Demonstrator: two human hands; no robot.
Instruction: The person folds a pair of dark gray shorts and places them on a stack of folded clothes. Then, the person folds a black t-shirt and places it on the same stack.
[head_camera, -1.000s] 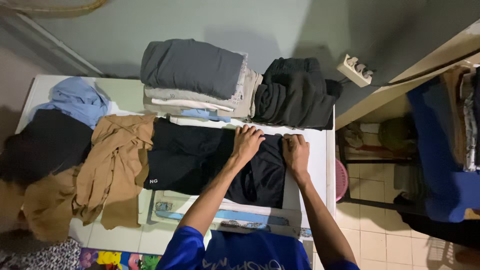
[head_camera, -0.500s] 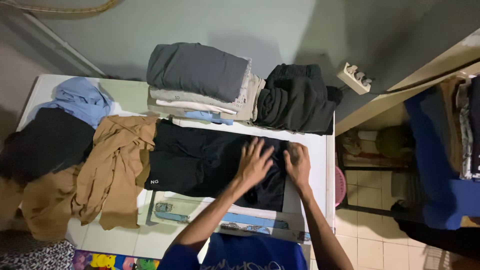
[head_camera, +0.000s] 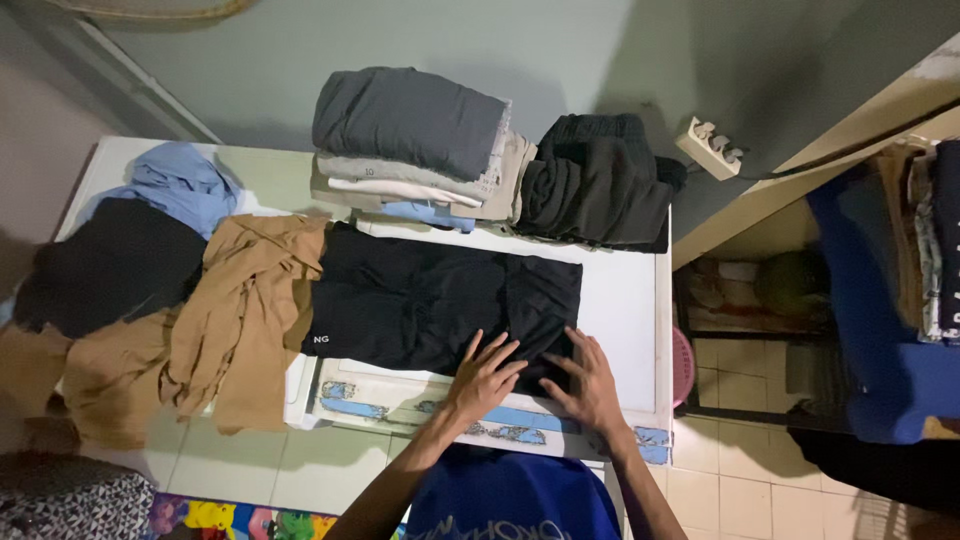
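We have both hands flat on the black garment (head_camera: 430, 305), which lies spread on the white worktop (head_camera: 625, 300) with its long axis running left to right in front of us. Our left hand (head_camera: 483, 378) and right hand (head_camera: 590, 385) rest side by side at the garment's near edge, toward its right end — fingers spread apart and pressing down, clamped on nothing. Most of the cloth stretches away to the left of the hands, so the left hand is the nearer one to that long span. Just beside the garment's left end sits a crumpled tan garment (head_camera: 240, 320); beyond its far edge stand a folded stack (head_camera: 415, 140) and a folded black pile (head_camera: 600, 180).
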